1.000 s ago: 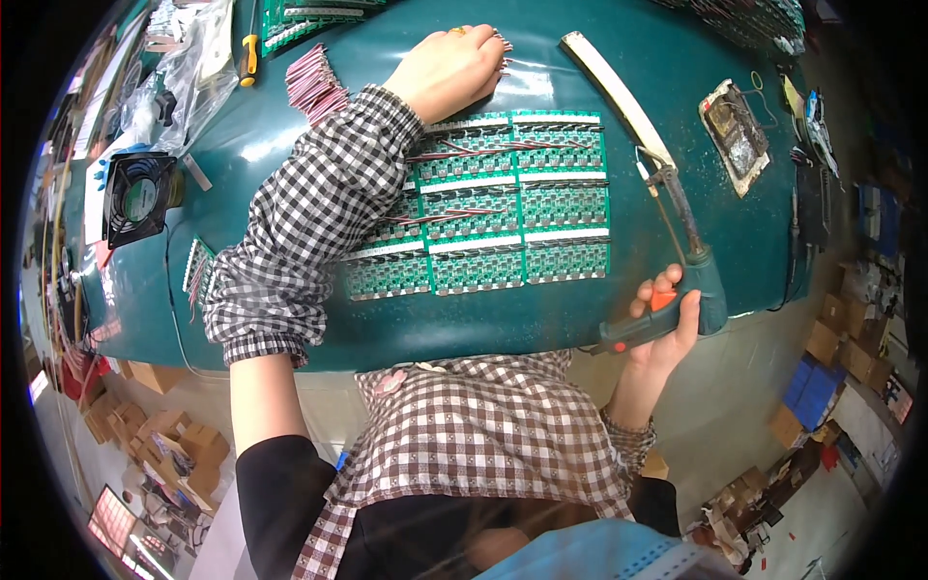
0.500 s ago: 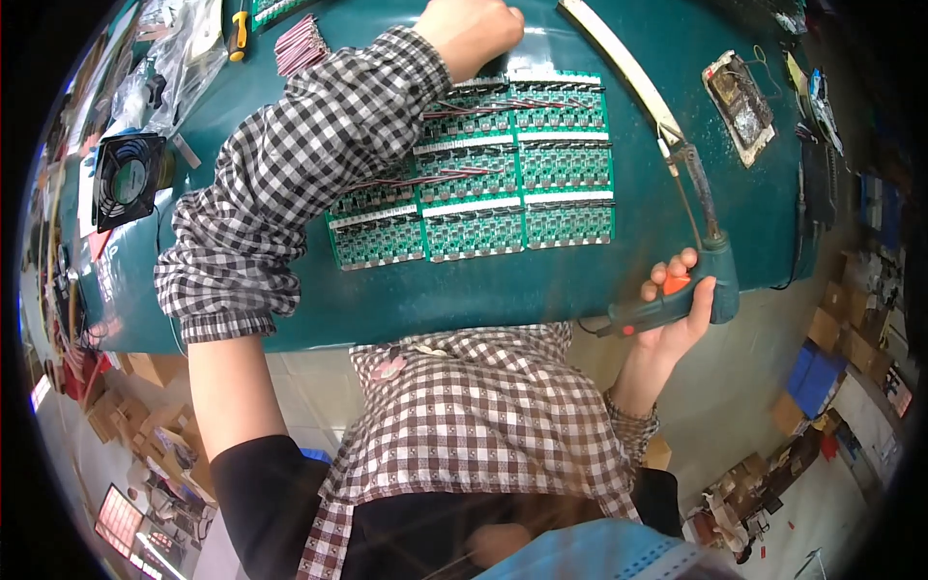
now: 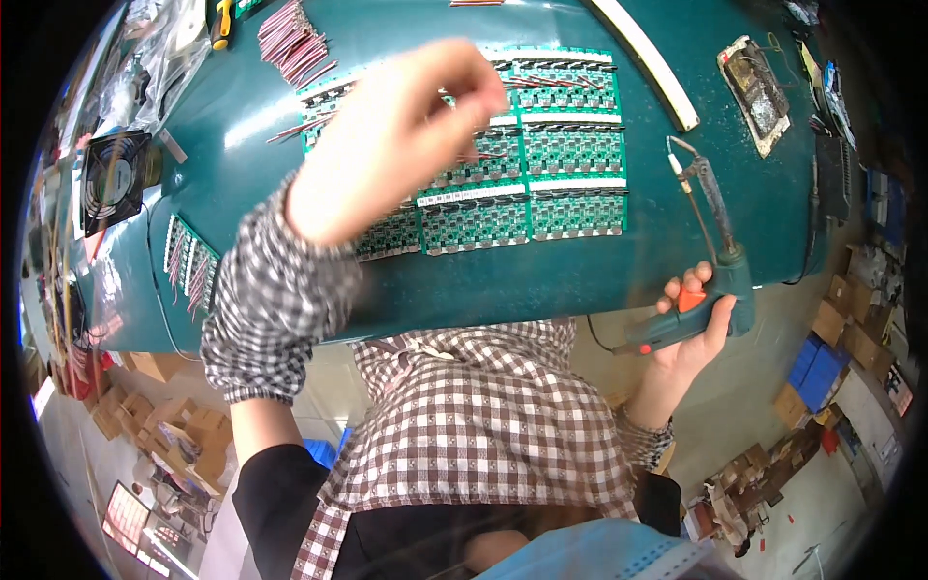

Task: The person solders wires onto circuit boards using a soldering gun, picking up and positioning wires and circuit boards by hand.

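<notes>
My right hand (image 3: 691,333) is wrapped round the handle of a teal soldering gun (image 3: 737,290) with a red trigger. Its metal tip and thin feed tube point away from me, right of the boards. Over the left part of a grid of green circuit boards (image 3: 575,150) hovers my left hand (image 3: 396,135), blurred, with thumb and fingers pinched together; whatever they hold is too smeared to make out. White connector rows and red-and-black wires lie across the boards. My left hand and wrist hide several of them.
A bundle of red-and-white wires (image 3: 292,43) lies at the far left. Nearer are a black fan (image 3: 116,182) and a small wired board (image 3: 190,266). A long cream strip (image 3: 643,63) and a dirty metal tray (image 3: 756,97) lie to the right. A yellow-handled screwdriver (image 3: 222,27) is far left.
My left hand has come back toward me, from beyond the boards to above them. My right hand and the soldering gun have shifted slightly right and nearer, away from the cream strip's end.
</notes>
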